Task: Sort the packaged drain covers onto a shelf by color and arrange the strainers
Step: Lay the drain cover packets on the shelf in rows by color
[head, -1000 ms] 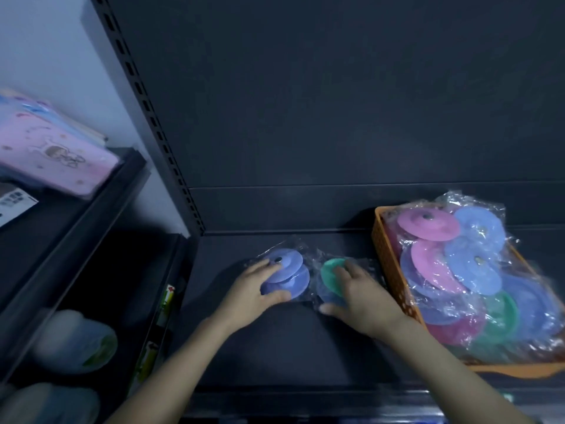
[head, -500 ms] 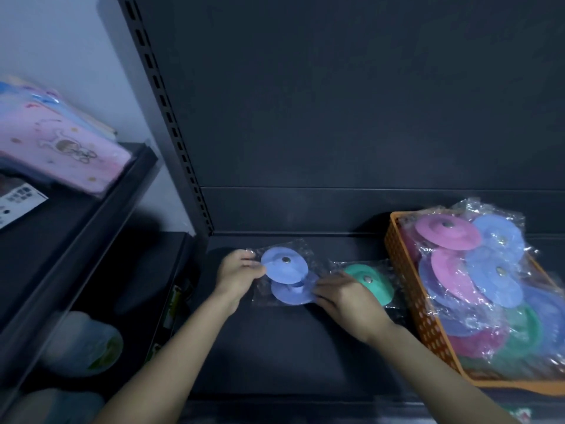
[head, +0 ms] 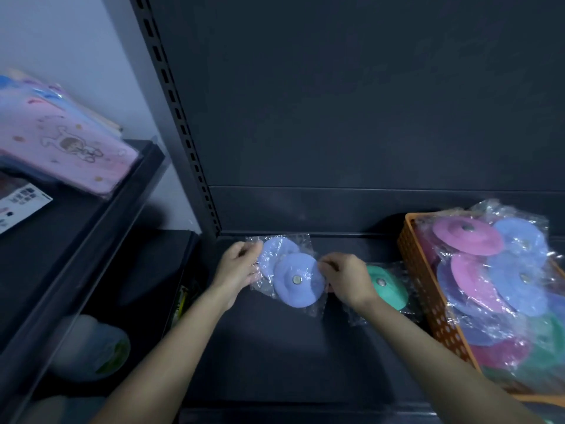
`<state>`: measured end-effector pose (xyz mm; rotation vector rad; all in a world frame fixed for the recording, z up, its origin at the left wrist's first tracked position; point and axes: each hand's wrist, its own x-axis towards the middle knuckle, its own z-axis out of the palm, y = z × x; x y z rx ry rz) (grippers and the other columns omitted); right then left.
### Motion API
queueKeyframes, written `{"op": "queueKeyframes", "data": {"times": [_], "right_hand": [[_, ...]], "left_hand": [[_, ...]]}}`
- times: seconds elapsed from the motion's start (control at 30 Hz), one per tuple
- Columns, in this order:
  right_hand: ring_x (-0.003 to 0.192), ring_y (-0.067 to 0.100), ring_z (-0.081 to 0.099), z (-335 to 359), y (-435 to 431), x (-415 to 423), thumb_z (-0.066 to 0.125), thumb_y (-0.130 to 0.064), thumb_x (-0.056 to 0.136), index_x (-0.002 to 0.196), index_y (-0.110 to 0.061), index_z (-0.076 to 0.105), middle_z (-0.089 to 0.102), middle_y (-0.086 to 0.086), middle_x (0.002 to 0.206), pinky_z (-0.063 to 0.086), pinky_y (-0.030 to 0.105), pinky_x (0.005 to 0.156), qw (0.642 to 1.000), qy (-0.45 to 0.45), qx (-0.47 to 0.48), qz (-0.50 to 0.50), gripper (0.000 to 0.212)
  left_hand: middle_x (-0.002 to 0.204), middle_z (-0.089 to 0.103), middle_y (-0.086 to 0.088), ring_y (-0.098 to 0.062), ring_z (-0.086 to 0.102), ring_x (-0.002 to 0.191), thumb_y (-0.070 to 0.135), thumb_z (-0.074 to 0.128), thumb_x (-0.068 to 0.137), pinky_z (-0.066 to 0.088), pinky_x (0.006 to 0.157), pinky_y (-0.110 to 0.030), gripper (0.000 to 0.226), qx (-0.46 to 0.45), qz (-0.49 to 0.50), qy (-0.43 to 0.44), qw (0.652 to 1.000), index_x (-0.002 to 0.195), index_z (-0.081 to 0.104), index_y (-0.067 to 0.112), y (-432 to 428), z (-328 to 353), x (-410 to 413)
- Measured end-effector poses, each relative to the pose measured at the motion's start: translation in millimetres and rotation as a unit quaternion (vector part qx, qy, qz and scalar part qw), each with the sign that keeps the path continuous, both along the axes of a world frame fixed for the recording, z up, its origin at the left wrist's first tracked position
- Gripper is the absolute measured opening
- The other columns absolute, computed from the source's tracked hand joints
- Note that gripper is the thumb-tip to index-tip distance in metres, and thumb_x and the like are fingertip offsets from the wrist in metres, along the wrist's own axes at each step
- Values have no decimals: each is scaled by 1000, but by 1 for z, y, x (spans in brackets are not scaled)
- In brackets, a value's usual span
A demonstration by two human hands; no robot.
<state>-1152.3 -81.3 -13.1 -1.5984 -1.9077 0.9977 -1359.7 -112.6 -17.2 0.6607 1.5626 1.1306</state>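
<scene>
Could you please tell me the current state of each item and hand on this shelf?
Rear blue cover, bagged, partly under the front one.
Front blue cover, bagged, stud up.
Green cover, bagged, lying on the shelf.
Orange basket, heaped with bagged covers.
Left hand, holds the rear bag.
Right hand, pinches the front bag.

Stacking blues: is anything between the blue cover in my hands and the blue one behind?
Nothing visible. The front blue cover, in the left hand and right hand, overlaps the rear blue cover; the green cover lies off right.
</scene>
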Motion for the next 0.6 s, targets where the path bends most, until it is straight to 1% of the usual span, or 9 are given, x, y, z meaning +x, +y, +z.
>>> {"op": "queueKeyframes", "data": {"times": [0.07, 0.13, 0.23, 0.27, 0.33, 0.4, 0.47, 0.53, 0.6], "right_hand": [[71, 32, 59, -1, 2, -7, 53, -11, 84, 74, -4, 62, 63, 9, 68, 49, 37, 67, 997, -62, 33, 38, 15], [74, 30, 59, -2, 3, -15, 52, -15, 84, 79, -6, 62, 66, 9, 75, 48, 36, 67, 992, -96, 42, 67, 14], [73, 27, 59, -1, 3, -23, 53, -15, 83, 80, -11, 62, 67, 7, 78, 47, 33, 66, 991, -100, 33, 85, 11], [76, 26, 59, -1, 3, -25, 54, -15, 83, 86, -13, 64, 67, 7, 81, 47, 32, 67, 992, -95, 31, 80, 10], [82, 25, 62, 1, 2, -27, 56, -14, 83, 105, -15, 64, 70, 7, 90, 47, 28, 69, 995, -81, 30, 55, 24], [84, 26, 64, 2, 1, -26, 54, -12, 84, 112, -14, 61, 70, 8, 92, 47, 28, 68, 996, -75, 38, 32, 28], [87, 30, 63, 0, 1, -24, 51, -9, 84, 111, -13, 61, 70, 10, 94, 50, 33, 73, 993, -86, 69, 32, 29], [96, 34, 60, -1, 1, -20, 52, -9, 84, 113, -11, 61, 66, 13, 103, 49, 37, 80, 982, -142, 110, 57, 31], [106, 34, 57, -2, 0, -14, 55, -15, 87, 117, -8, 60, 62, 14, 111, 46, 38, 90, 966, -198, 140, 86, 32]], "left_hand": [[101, 61, -3, -15, 60, 83, 29, 69, 85, 52, 69, -26, 35, -4, -1, 28, 1000, 112, 55, 12, 0, -2, -2], [99, 61, -2, -12, 60, 83, 21, 73, 81, 51, 68, -26, 38, -2, 8, 57, 998, 111, 52, 12, 1, -4, -3], [91, 60, -2, -10, 57, 77, 15, 76, 78, 46, 63, -24, 38, 7, 25, 82, 996, 106, 51, 7, 2, -7, -4], [87, 60, -2, -10, 56, 75, 11, 76, 77, 46, 61, -23, 37, 7, 26, 91, 995, 104, 52, 5, 3, -8, -5], [83, 58, -3, -10, 55, 69, -1, 73, 76, 47, 56, -17, 32, 9, 18, 100, 995, 100, 53, 3, 3, -8, -7], [84, 58, -5, -11, 54, 67, -8, 68, 76, 46, 51, -12, 27, 13, 3, 113, 994, 95, 54, 4, 4, -8, -10], [89, 60, -8, -13, 55, 68, -9, 65, 76, 47, 52, -14, 25, 15, 6, 128, 992, 94, 56, 6, 6, -8, -15], [93, 61, -11, -13, 55, 69, -9, 64, 77, 46, 53, -16, 26, 16, 25, 146, 989, 96, 56, 6, 9, -10, -22], [100, 62, -14, -16, 57, 72, -8, 63, 76, 47, 55, -17, 31, 14, 32, 174, 984, 104, 57, 6, 12, -9, -30]]}}
